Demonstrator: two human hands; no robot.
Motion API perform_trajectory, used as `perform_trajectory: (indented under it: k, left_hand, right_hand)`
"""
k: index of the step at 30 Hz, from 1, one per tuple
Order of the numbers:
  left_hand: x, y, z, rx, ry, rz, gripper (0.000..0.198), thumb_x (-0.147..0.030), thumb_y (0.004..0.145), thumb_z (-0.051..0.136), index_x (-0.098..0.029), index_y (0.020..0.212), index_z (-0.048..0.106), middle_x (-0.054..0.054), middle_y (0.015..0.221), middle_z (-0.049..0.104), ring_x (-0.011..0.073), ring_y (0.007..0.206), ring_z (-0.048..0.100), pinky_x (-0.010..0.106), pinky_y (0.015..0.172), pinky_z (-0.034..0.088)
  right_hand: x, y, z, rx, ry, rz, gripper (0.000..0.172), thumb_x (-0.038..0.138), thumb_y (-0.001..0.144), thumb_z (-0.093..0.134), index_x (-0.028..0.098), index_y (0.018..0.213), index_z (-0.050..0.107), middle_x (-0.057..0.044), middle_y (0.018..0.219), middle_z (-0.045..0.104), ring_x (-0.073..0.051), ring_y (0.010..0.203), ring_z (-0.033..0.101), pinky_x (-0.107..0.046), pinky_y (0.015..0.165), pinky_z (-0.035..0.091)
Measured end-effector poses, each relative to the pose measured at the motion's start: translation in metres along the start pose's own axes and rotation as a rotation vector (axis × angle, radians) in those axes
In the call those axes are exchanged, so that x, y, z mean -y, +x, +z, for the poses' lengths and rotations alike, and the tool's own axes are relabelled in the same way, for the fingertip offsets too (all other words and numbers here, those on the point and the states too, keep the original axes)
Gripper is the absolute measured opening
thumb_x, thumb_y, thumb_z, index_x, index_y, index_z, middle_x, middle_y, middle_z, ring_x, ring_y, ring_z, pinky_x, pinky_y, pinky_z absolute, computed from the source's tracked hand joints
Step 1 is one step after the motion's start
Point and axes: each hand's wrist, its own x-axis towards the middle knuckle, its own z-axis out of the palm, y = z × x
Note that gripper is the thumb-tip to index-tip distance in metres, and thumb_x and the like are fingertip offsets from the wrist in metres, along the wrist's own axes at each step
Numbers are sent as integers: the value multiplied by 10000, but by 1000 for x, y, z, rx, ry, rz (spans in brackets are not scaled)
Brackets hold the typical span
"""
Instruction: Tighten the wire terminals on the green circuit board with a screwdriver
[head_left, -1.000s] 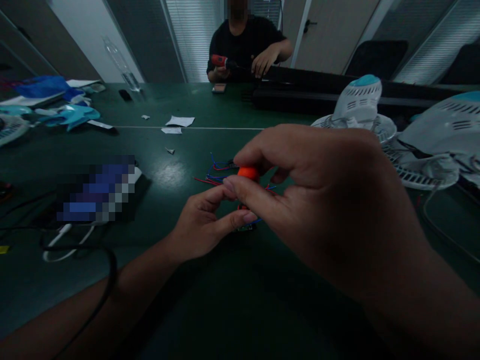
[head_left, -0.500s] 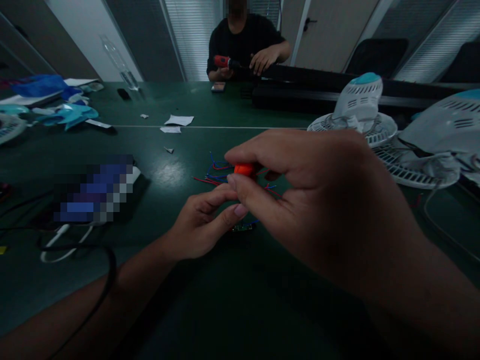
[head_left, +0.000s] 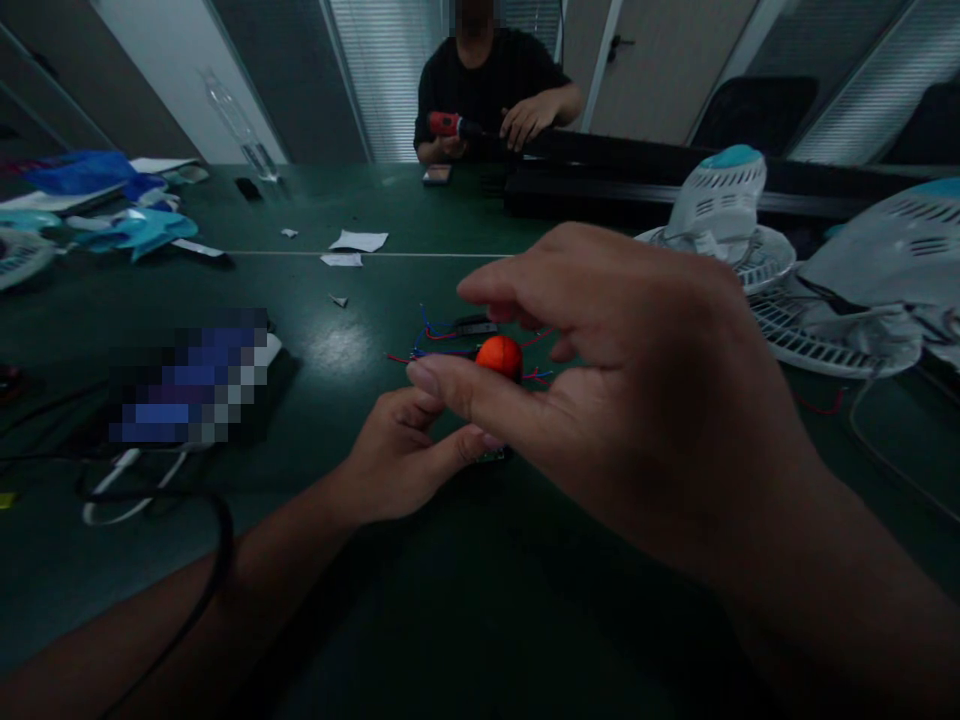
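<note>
A rounded orange knob [head_left: 499,358], perhaps the end of a screwdriver handle seen from above, stands between the parted thumb and fingers of my right hand [head_left: 622,370]. That hand is open around it, the thumb in front and the forefinger raised behind. Lower down, my left hand [head_left: 405,450] has its thumb and forefinger drawn together below the knob; what they pinch is hidden behind my right thumb. Red and blue wires [head_left: 431,340] fan out behind the hands, near a small black part [head_left: 476,326]. A green circuit board [head_left: 492,455] peeks out beneath my left thumb.
White fan-like housings [head_left: 855,300] with grilles sit at the right. A device with a blurred screen [head_left: 187,385] and a cable [head_left: 127,510] lie left. Paper scraps [head_left: 358,241], a bottle [head_left: 244,135] and blue plastic [head_left: 135,230] are farther back. Opposite, a person holds a red power drill [head_left: 444,124].
My right thumb and forefinger have spread apart from their pinch on the orange knob, so more of its round top shows. My left hand has stayed nearly still.
</note>
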Motion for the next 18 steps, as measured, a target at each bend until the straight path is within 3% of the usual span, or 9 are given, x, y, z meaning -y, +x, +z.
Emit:
perform_trajectory:
  k: [5, 12, 18]
  left_hand:
    - [1, 0, 0, 35, -38, 1, 135, -236, 845, 728, -196, 974, 733, 52, 1121, 764, 247, 1063, 705, 375, 979, 547]
    - [6, -1, 3, -4, -102, -79, 158, -257, 806, 766, -189, 945, 736, 59, 1025, 774, 239, 988, 709, 390, 972, 543]
    - [5, -2, 1, 45, -61, -49, 142, -292, 862, 714, -219, 979, 748, 47, 1058, 763, 225, 1006, 698, 362, 951, 550]
  right_hand:
    - [0, -1, -2, -49, -49, 1, 81, 370, 818, 699, 297, 838, 669, -32, 826, 688, -238, 697, 618, -386, 540, 416]
    - [-3, -5, -2, -98, -116, -46, 121, 367, 819, 697, 282, 769, 626, -15, 731, 677, -214, 599, 584, -369, 502, 368]
    - [-2, -8, -5, -95, -77, -74, 80, 302, 830, 663, 292, 753, 646, -24, 777, 709, -209, 581, 587, -374, 508, 383]
